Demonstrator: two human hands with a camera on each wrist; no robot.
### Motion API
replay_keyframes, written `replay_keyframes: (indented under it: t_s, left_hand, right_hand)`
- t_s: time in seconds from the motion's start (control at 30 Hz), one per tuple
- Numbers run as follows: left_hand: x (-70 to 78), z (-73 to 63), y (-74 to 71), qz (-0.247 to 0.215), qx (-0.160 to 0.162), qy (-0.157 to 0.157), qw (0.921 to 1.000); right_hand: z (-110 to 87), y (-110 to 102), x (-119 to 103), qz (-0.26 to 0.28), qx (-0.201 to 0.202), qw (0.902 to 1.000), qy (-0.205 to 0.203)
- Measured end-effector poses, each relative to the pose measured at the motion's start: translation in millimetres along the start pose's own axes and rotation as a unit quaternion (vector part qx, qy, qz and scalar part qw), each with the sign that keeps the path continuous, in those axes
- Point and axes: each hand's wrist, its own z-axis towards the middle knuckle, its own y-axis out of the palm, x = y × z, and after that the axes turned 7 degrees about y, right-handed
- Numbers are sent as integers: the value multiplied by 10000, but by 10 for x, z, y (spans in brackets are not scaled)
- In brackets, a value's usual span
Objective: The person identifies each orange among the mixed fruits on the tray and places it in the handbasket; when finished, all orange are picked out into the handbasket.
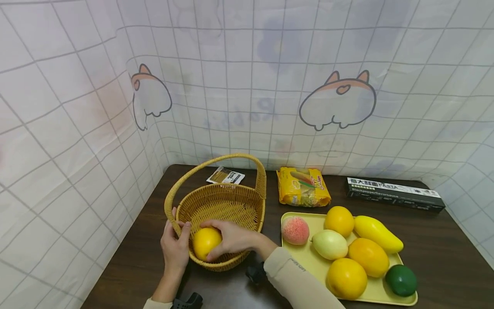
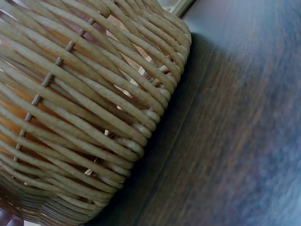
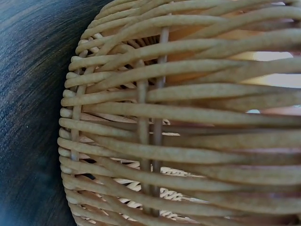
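A wicker basket with a tall arched handle stands on the table at centre left. My left hand grips its left side, near the foot of the handle. Inside the basket, at the near left, is an orange, and my right hand reaches over the rim and holds it between thumb and fingers. The woven wall of the basket fills much of the left wrist view. In the right wrist view the basket wall hides most of the hand and the fruit.
Right of the basket, a pale yellow tray carries a peach, a mango, a green avocado-like fruit and several other fruits. Behind are a yellow pasta bag, a black pasta box and a small packet.
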Motion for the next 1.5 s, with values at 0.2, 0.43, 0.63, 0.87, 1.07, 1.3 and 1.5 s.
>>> replay_keyframes:
  t_s: [0.2,0.43,0.63,0.87,1.07,1.3,1.5]
  left_hand:
    - [-12,-7,10,43,210,191,9996]
    - [-37,1,36,22,347,377,9987]
    - [-27,14,35,-22,331,451,9984]
    - [-11,-12,16,73,363,361,9987]
    - [-27,-19,13,20,372,335,9987]
    - [-28,-19,20,38,384,93,9992]
    - [-3,-7,34,3,342,5,9994]
  right_hand:
    - [-3,9,-16,-123,-63,9999,39]
    - [-82,15,-94,-571,239,9981,-28]
    - [-281,-21,-133,-779,715,9943,-111]
    - [-546,-47,-112,-12,1105,9937,-202]
    - [-802,-68,-49,499,1789,9814,-493]
    - [-1122,-123,87,990,2533,9604,-602]
    - [-1397,-137,150,899,2767,9556,-478]
